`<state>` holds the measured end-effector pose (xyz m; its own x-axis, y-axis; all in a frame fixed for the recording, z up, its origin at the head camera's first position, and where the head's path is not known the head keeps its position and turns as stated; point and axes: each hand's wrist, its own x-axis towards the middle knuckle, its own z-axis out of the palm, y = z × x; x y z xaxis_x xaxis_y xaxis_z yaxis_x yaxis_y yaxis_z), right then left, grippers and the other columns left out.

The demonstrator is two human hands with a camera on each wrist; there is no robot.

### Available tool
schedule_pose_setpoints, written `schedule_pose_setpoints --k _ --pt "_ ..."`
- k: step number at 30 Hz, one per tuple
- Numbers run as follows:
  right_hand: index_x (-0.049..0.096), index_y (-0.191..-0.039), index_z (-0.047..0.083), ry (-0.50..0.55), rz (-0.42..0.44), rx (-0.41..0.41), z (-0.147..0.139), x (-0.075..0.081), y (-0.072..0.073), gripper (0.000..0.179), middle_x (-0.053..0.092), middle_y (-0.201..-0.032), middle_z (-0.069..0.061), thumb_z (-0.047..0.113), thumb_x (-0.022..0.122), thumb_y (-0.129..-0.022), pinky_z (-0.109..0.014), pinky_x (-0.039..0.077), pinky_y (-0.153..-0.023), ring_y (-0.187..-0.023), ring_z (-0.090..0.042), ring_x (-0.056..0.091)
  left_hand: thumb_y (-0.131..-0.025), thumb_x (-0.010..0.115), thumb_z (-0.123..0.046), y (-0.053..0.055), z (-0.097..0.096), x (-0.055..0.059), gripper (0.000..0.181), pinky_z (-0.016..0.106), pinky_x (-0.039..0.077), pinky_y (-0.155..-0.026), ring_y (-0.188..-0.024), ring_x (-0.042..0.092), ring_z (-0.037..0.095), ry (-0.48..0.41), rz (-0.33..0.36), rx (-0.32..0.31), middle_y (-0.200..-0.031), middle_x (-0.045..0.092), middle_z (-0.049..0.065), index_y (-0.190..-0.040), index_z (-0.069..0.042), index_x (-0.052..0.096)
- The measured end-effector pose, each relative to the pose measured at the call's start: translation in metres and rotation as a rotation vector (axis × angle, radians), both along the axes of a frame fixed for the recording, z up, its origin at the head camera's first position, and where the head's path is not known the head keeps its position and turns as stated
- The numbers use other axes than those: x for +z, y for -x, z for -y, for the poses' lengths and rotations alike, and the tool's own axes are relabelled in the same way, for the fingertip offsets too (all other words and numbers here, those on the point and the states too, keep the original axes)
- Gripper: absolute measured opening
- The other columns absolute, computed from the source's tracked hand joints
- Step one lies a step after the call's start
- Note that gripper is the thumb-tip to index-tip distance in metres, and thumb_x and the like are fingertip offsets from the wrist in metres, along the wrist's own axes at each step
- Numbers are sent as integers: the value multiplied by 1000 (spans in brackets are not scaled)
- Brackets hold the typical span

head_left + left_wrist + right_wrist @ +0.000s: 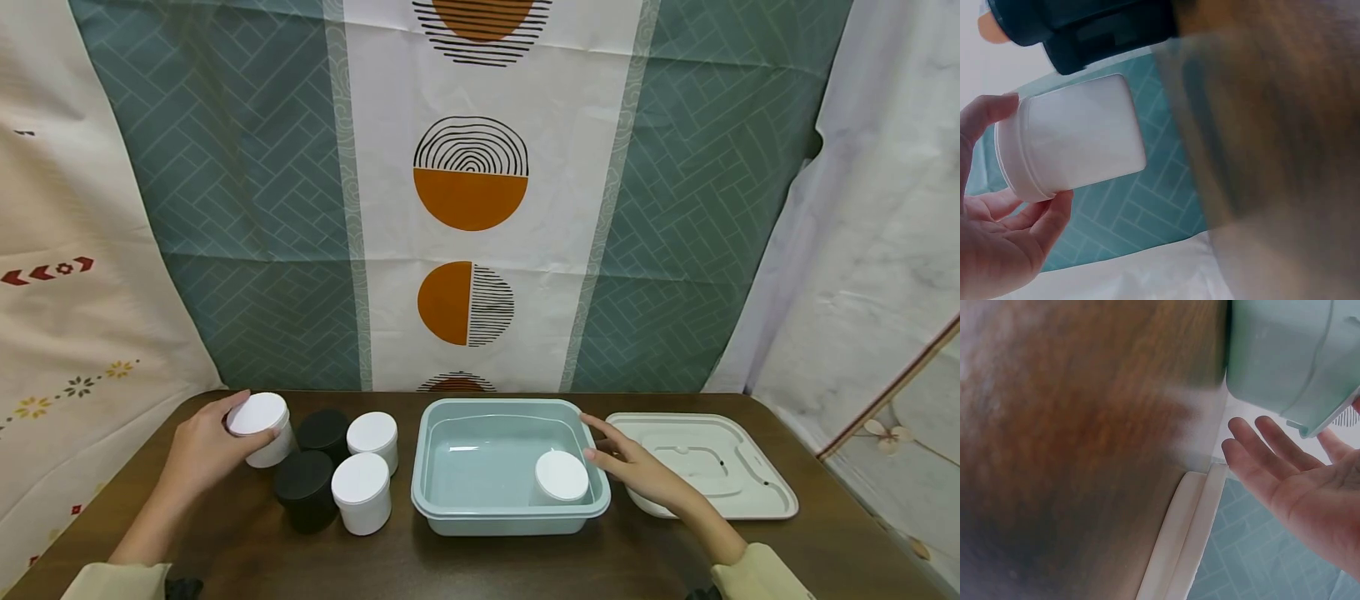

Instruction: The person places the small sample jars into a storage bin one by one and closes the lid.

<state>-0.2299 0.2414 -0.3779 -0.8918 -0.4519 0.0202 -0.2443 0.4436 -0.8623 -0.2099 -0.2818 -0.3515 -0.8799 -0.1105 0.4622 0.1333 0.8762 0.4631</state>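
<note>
My left hand (202, 450) grips a white lidded jar (262, 425) at the left of the table, thumb on one side of its lid and fingers on the other. In the left wrist view that jar (1082, 134) shows its smooth side and base, raised off the tabletop. My right hand (641, 471) is at the right rim of a pale blue-green plastic box (422, 467), fingertips against the rim. From the right wrist, its fingers (1260, 450) look loosely extended beside the box wall. Inside the box, at its right, stands another white jar (561, 477).
Two black jars (306, 487) and two white jars (362, 492) stand grouped between my left hand and the box. A whitish rectangular lid (720, 467) lies right of the box, partly behind my right forearm. Fabric hangs along the back and side edges of the brown table (480, 571).
</note>
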Motion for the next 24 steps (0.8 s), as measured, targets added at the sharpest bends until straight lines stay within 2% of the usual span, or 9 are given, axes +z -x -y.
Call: schedule_pose_setpoints --k 6,11,17,20,22,24 --pt "19 -145 7 4 0 5 0 0 0 60 38 -130 -30 22 48 -95 -45 48 -83 -116 -41 42 -69 76 -27 -4 -7 13 66 57 38 -73 -96 49 50 -28 -44 37 -111 51 37 -118 11 52" --pt "18 -145 7 20 13 7 0 1 -1 60 35 -132 -31 22 48 -95 -46 47 -84 -118 -42 41 -71 75 -29 -6 -19 24 68 56 38 -73 -97 48 49 -84 -76 60 -113 50 34 -121 9 51" --pt "19 -145 7 22 14 6 0 1 -1 60 32 -135 -30 22 48 -95 -45 47 -84 -118 -43 40 -67 79 -23 -6 -36 33 67 49 38 -69 -96 50 43 -151 -176 50 -111 53 30 -121 7 53" --pt "19 -145 7 18 14 1 1 1 0 60 32 -135 -30 22 48 -95 -46 47 -84 -118 -43 40 -65 80 -19 -7 -45 38 66 41 41 -68 -96 51 41 -175 -224 30 -111 54 28 -120 7 54" --pt "19 -145 8 14 12 -1 0 1 -1 60 32 -135 -29 23 48 -95 -46 47 -84 -118 -43 40 -65 81 -18 -8 -52 42 65 26 42 -68 -96 52 40 -195 -238 14 -113 53 27 -120 7 54" --pt "19 -145 8 12 12 -4 0 1 -1 60 31 -135 -29 23 48 -95 -46 47 -84 -118 -43 40 -65 81 -16 -10 -60 46 65 11 38 -67 -96 53 39 -222 -249 -12 -114 53 26 -120 6 55"
